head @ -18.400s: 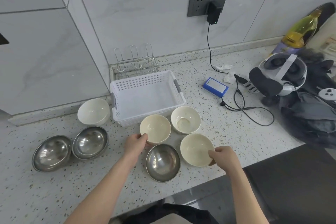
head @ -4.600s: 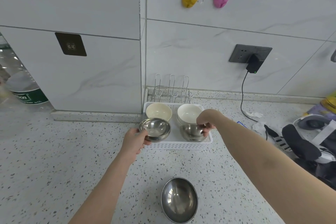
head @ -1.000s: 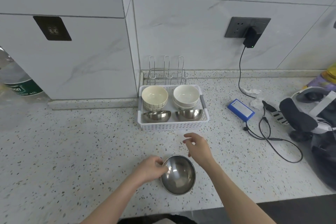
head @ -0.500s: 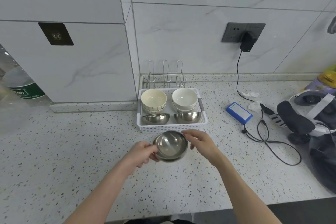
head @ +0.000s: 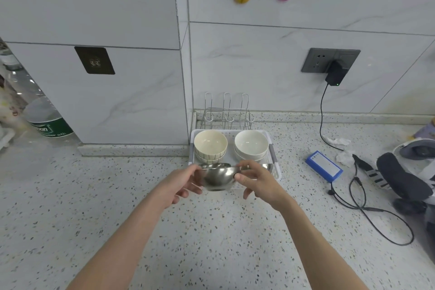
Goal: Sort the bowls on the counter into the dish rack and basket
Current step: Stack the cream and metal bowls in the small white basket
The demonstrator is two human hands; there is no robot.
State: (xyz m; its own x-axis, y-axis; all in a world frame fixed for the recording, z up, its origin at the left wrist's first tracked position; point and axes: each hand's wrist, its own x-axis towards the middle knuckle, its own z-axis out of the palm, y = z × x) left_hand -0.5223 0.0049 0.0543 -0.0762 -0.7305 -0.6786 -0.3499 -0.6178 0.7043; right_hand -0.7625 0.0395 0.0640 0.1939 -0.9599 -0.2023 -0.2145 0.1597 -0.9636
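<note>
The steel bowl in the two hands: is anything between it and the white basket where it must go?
Nothing stands in the gap: the steel bowl, held by the left hand and right hand, hangs at the front edge of the white basket. Inside, the cream bowls and white bowls fill the back; another steel bowl sits front right.

Your left hand [head: 175, 185] and right hand [head: 257, 180] grip a shiny round steel bowl [head: 217, 178] above the white plastic basket [head: 276, 170].
</note>
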